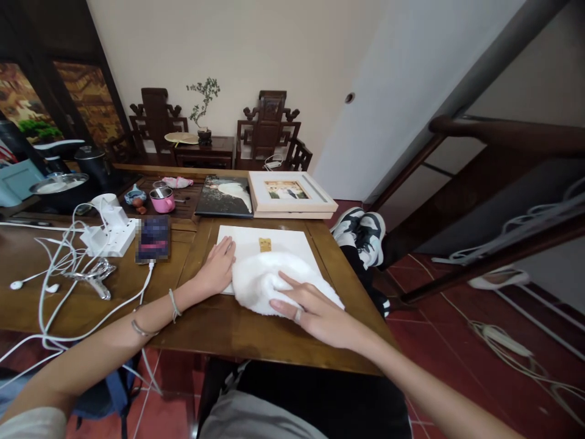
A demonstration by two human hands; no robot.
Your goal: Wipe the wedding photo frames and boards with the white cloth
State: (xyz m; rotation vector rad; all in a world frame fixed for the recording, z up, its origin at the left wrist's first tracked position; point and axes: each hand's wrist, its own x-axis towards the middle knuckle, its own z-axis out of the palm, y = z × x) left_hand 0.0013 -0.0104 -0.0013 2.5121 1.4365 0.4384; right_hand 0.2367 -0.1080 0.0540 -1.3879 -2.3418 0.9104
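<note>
A flat white board (287,239) lies on the wooden table in front of me, with a small yellow label or tag (265,244) on its face. Over its near right part spreads a fluffy white cloth (256,274), bunched up in the middle. My right hand (311,308) pinches a fold of the cloth between thumb and fingers; a ring is on one finger. My left hand (219,265) rests flat at the board's left edge, fingers stretched out, beside the cloth and holding nothing.
Behind the board lie a dark photo panel (225,196) and pale framed pictures (292,192). To the left are a phone (153,239), a power strip (114,235), tangled white cables and a pink cup (162,199). A person's shoes (361,231) show beyond the table's right edge.
</note>
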